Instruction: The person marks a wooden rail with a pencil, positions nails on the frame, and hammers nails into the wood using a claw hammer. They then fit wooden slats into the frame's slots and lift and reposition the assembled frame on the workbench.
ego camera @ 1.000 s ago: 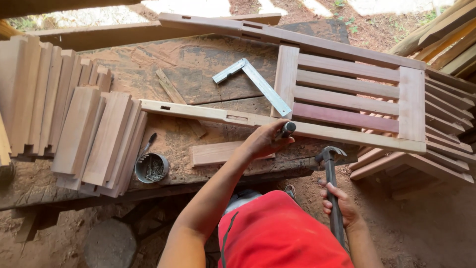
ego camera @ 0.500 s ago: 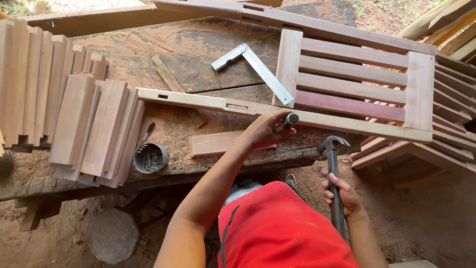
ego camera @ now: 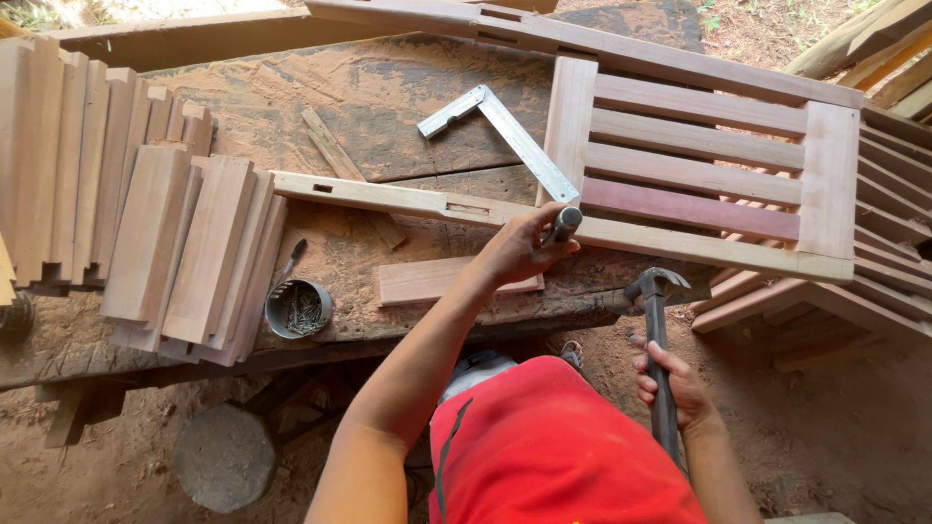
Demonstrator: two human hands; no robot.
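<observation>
- Gripping a dark-handled chisel [ego camera: 561,225], the left hand [ego camera: 519,250] sits at the frame's centre, fingers wrapped tight, the tool set on a long wooden rail [ego camera: 408,201].
- Lower right, the right hand [ego camera: 675,386] is closed round the shaft of a claw hammer [ego camera: 658,335], its head up beside the workbench [ego camera: 291,87] edge.
- Right of centre, a slatted wooden frame [ego camera: 694,165] adjoins the rail, a metal square [ego camera: 515,136] resting beside it.
- Stacked boards [ego camera: 146,213] fill the left; a tin of nails [ego camera: 299,309] stands below them.
</observation>
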